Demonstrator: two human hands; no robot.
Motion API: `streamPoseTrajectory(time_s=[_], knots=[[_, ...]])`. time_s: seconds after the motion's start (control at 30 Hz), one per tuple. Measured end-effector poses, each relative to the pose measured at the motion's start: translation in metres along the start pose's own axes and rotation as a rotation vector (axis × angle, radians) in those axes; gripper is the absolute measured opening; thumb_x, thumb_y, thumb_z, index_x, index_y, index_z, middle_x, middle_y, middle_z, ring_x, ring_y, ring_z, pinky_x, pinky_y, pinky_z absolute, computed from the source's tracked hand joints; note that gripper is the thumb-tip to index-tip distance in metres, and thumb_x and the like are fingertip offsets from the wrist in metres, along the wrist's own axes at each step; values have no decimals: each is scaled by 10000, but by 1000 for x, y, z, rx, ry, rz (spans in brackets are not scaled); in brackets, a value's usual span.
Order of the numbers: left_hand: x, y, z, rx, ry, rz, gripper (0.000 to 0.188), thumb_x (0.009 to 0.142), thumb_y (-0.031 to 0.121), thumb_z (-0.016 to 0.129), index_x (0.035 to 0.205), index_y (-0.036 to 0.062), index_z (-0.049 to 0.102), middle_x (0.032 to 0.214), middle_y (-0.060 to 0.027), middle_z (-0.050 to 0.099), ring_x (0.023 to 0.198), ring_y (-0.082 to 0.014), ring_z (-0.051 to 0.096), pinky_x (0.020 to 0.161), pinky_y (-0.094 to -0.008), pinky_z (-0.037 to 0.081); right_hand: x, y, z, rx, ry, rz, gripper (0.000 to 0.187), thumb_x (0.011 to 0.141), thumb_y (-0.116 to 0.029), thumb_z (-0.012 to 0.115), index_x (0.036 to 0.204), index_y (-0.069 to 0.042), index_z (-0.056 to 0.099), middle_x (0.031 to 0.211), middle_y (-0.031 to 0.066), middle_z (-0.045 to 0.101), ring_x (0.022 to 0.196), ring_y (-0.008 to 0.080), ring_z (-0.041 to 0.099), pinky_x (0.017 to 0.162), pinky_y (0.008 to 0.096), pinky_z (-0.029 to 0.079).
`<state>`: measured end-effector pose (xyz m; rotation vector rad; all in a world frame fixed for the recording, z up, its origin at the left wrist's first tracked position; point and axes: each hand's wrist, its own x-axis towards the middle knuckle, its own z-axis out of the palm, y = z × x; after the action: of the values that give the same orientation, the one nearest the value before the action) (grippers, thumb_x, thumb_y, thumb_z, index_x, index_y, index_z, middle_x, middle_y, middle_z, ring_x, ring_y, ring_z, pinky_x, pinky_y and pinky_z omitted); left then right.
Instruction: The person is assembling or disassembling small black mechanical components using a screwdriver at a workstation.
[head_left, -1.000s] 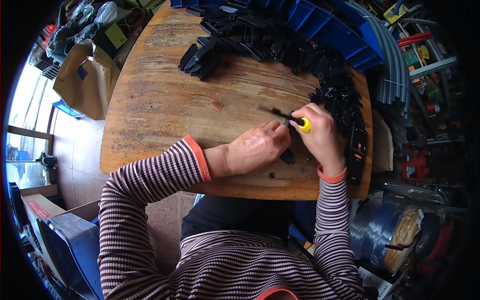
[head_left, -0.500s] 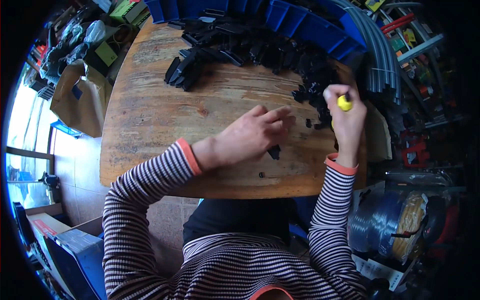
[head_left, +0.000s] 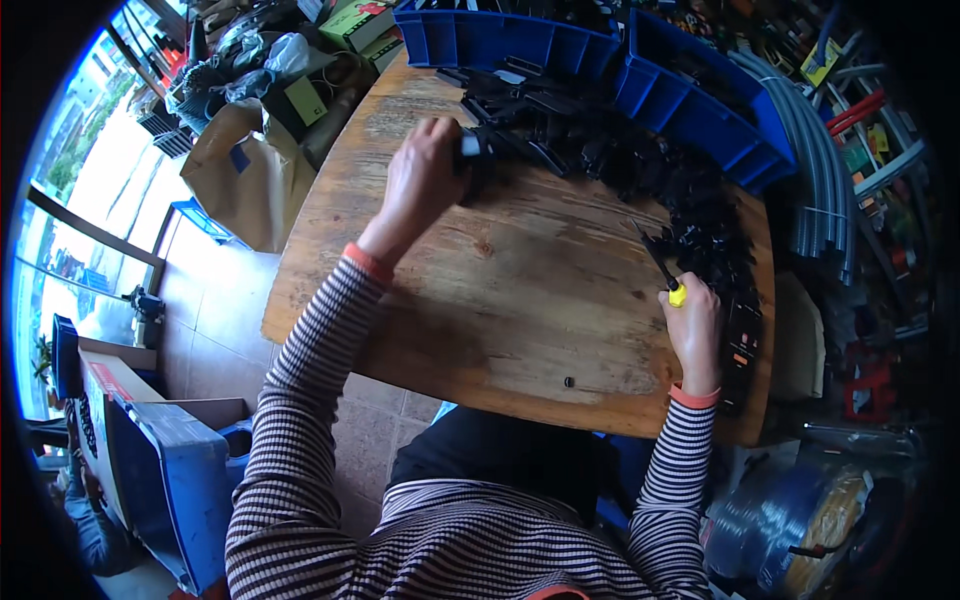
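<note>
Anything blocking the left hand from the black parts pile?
Nothing visible: the left hand is at the left end of the pile. The right hand, with its yellow-handled tool, is off to the right.

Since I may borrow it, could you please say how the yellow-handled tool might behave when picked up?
The yellow-handled tool is probably stiff: its dark shaft looks straight. It's likely light, being slim and held in the right hand alone.

Bench (head_left: pixel 500 320): brown, pale worn streaks. Sleeves (head_left: pixel 308 375): dark-and-white stripes, orange cuffs (head_left: pixel 367 263). Screwdriver (head_left: pixel 678 295) in right hand (head_left: pixel 695 328): yellow and black. Parts (head_left: pixel 625 165) from left hand (head_left: pixel 420 175) round to right: black. Bins (head_left: pixel 500 38) beyond: blue.
</note>
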<state>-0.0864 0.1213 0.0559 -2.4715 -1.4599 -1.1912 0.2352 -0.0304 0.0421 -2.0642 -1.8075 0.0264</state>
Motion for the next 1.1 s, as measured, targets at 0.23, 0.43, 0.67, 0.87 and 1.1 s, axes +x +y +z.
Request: streamPoseTrajectory(time_s=[0.23,0.43,0.67,0.87,1.1], knots=[[19,20,7,-167,-187,-56,239,735,108,681,904,48,523,755,-112,566,770,-283,590,677,-406,503,-16,-9,-21,409,90,-9,159,790,-55,706,887,4,594,759,120,632,657,172,612,609,300,481],[-68,125,51,82,-312,559,294,743,54,601,1014,37,491,825,-90,564,846,-252,557,674,-353,503,-8,-6,-11,521,60,81,193,778,-68,734,885,-10,584,709,142,632,642,240,638,595,300,479],[-58,125,34,-252,-431,495,283,761,80,586,1027,18,515,883,-118,578,835,-267,566,700,-337,517,4,0,6,457,152,-177,186,783,-80,734,870,-12,584,688,146,614,620,277,621,567,317,467],[-84,100,47,-450,-407,517,314,721,106,661,994,5,542,1074,-175,590,875,-313,590,730,-372,530,24,-31,31,474,29,-280,148,783,-34,698,845,-5,567,734,141,610,659,304,608,583,345,464],[-101,79,50,-377,-483,559,334,717,126,622,1015,-13,560,1184,-200,542,881,-286,593,772,-357,527,26,-61,54,345,12,-407,150,735,19,673,839,-9,569,768,141,594,721,319,606,610,370,469]])
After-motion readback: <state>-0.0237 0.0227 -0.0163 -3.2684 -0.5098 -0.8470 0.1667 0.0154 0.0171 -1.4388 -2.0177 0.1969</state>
